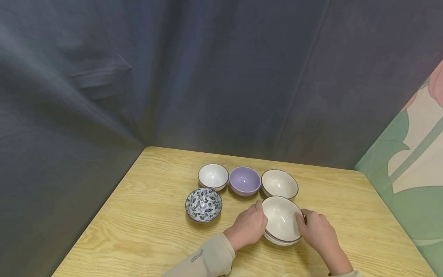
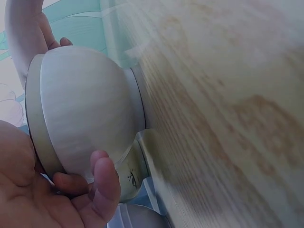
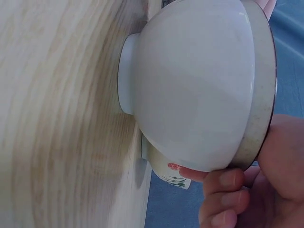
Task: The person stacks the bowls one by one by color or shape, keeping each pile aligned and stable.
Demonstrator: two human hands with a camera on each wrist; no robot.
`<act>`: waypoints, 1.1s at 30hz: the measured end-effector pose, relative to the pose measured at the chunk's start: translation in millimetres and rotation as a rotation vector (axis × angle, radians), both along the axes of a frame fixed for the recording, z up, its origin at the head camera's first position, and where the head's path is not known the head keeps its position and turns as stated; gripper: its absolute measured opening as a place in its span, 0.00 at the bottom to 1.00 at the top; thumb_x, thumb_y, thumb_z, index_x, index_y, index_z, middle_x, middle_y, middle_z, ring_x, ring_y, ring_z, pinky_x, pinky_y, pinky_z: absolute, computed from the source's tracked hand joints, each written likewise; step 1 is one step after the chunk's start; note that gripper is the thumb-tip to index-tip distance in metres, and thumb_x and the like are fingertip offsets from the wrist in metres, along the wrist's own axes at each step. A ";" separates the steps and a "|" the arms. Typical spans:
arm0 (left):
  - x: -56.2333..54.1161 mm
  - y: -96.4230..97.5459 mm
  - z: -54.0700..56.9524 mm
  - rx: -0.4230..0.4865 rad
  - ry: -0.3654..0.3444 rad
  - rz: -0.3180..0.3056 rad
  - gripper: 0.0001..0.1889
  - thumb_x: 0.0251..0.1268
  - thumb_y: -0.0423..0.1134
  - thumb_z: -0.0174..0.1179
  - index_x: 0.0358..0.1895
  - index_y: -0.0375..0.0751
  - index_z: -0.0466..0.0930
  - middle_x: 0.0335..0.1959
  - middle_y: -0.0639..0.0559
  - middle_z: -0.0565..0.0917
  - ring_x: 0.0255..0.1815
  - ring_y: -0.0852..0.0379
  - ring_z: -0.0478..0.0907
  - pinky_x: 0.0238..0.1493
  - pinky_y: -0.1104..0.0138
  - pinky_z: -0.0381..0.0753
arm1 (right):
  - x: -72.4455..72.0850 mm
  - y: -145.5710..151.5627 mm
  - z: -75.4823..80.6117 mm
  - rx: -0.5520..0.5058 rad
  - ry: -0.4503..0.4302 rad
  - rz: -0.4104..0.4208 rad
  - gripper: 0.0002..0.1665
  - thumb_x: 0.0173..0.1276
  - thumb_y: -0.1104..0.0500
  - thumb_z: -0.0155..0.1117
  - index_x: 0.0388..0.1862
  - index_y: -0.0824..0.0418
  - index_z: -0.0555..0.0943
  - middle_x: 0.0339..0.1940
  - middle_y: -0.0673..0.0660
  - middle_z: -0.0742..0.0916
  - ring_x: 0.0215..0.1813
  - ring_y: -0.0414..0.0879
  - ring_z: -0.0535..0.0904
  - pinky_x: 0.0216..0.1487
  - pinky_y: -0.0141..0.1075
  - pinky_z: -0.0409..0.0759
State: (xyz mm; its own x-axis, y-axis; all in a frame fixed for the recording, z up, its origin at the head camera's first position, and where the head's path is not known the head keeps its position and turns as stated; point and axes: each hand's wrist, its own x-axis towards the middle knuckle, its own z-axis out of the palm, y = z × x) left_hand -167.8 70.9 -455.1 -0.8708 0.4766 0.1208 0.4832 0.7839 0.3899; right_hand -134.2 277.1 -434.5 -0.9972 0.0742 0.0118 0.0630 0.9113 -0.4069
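A cream bowl with a dark rim (image 1: 282, 217) sits nested in a white bowl (image 2: 90, 109), whose foot rests on the wooden table in both wrist views. My left hand (image 1: 250, 222) grips the cream bowl's rim on the left side, its fingers bent under the edge. On the opposite side my right hand (image 1: 316, 229) holds the same rim, thumb over the edge and fingers outside. Just behind this pair stands another cream bowl (image 1: 279, 184). The inner bowl's lower part is hidden by the outer one.
At the back of the table (image 1: 138, 215) stand a purple bowl (image 1: 245, 180) and a small white bowl (image 1: 213, 176). In front of the latter is a leaf-patterned bowl (image 1: 203, 205). A dark curtain (image 1: 221, 77) hangs behind; a floral cloth (image 1: 412, 161) is at right.
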 end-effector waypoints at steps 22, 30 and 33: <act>-5.8 -7.3 3.8 0.012 -0.089 0.045 0.25 0.81 0.53 0.39 0.60 0.38 0.75 0.40 0.43 0.85 0.42 0.48 0.85 0.38 0.58 0.82 | 0.5 0.6 2.9 -0.013 -0.029 -0.015 0.29 0.79 0.47 0.49 0.63 0.69 0.75 0.21 0.52 0.77 0.22 0.45 0.70 0.20 0.39 0.67; -6.7 -7.6 7.5 -0.014 -0.076 0.016 0.17 0.80 0.44 0.42 0.55 0.38 0.76 0.36 0.46 0.85 0.38 0.52 0.84 0.33 0.60 0.81 | -0.5 0.1 1.4 -0.025 0.002 0.007 0.24 0.76 0.53 0.53 0.62 0.68 0.77 0.19 0.51 0.74 0.21 0.45 0.68 0.20 0.39 0.65; -5.7 -7.7 10.5 -0.021 -0.069 0.004 0.17 0.80 0.42 0.42 0.55 0.37 0.76 0.36 0.45 0.85 0.39 0.53 0.84 0.33 0.61 0.82 | -1.7 0.5 1.9 -0.023 0.018 0.017 0.23 0.74 0.55 0.55 0.60 0.69 0.78 0.19 0.51 0.75 0.21 0.45 0.68 0.20 0.38 0.65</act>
